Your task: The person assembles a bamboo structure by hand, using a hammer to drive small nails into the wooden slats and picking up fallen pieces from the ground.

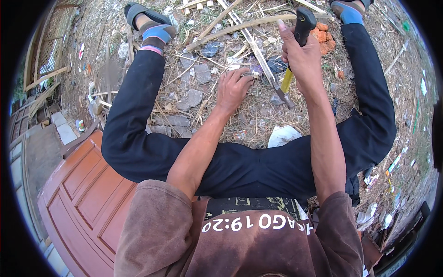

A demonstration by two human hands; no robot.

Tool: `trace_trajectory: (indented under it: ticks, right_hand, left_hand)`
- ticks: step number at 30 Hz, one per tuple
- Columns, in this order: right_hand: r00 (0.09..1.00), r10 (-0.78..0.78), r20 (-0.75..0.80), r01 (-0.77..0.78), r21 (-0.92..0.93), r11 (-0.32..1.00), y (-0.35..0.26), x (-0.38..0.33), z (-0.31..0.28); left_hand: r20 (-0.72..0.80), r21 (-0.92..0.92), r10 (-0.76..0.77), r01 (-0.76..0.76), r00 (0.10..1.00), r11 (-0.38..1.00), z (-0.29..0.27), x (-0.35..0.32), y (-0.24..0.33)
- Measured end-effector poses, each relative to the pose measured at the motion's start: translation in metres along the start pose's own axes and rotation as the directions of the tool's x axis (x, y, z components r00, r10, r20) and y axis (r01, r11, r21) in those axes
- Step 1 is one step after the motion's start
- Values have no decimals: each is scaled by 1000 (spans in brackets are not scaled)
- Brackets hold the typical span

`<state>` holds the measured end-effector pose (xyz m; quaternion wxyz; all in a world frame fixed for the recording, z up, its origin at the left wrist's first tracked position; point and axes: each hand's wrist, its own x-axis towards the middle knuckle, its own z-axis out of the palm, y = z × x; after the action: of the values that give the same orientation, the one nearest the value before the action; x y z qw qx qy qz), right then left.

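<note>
The right hand (302,53) gripped a yellow-and-black hammer (287,80), its head right of the left hand (233,90), whose bent fingers were down at the littered ground (254,121), whether pinching anything impossible to tell.

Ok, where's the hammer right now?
In the head view, right of centre: the right hand grips the hammer by its handle, its metal head near the lower end of a pale strip.
</note>
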<state>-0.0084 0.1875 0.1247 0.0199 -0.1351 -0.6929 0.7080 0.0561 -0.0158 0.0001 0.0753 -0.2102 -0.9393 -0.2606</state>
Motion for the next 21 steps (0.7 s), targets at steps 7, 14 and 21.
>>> trace_trajectory:
  ticks: [7, 14, 21]
  right_hand:
    - [912, 39, 408, 92, -296, 951, -15, 25, 15]
    - [970, 36, 239, 0, -146, 989, -49, 38, -74]
    - [986, 145, 85, -141, -51, 989, -46, 33, -116]
  left_hand:
    - [68, 81, 60, -65, 996, 995, -5, -1, 3]
    - [32, 58, 102, -104, 994, 993, -2, 6, -3]
    - [56, 11, 33, -34, 998, 999, -1, 4, -8]
